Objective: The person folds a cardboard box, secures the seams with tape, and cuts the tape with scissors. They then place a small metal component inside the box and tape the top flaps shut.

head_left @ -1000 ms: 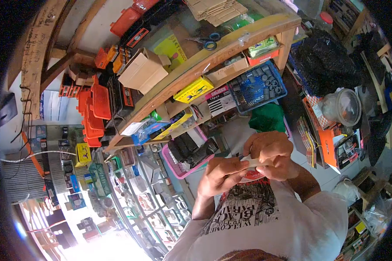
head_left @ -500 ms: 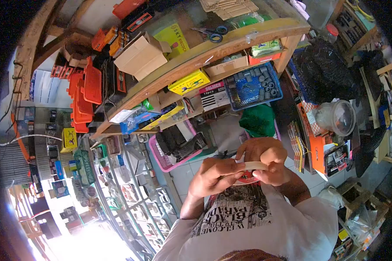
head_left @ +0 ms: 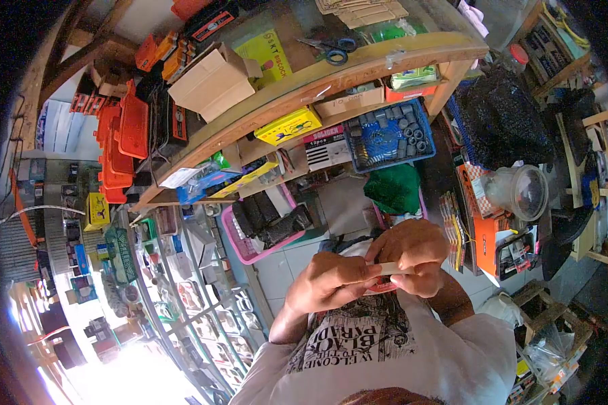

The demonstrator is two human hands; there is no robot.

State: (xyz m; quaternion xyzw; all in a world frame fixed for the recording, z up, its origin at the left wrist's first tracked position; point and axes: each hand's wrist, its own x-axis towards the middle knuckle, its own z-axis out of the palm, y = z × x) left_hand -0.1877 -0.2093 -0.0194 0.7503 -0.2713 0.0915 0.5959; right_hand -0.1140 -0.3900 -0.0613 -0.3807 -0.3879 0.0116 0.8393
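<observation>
In front of my chest, both hands are closed around a pale, narrow roll that looks like tape (head_left: 390,268). A bit of red shows beneath it, partly covered by my fingers. My left hand (head_left: 334,280) pinches the roll's left side between thumb and fingers. On the other side, my right hand (head_left: 415,253) has its fingers bent over the roll, the thumb pressing from below. The printed white shirt (head_left: 361,337) lies just beneath my hands.
A wooden counter (head_left: 304,84) ahead carries scissors (head_left: 334,50) and an open cardboard box (head_left: 213,81). On its shelf sits a blue basket (head_left: 392,135) of grey pipe fittings. A pink basket (head_left: 250,253) stands below. Stacked goods and a clear tub (head_left: 523,192) are at right.
The pale roll has tilted, so its edge now looks straighter and flatter. My right hand has shifted slightly, with its fingers more curled over the roll. The view has moved a little.
</observation>
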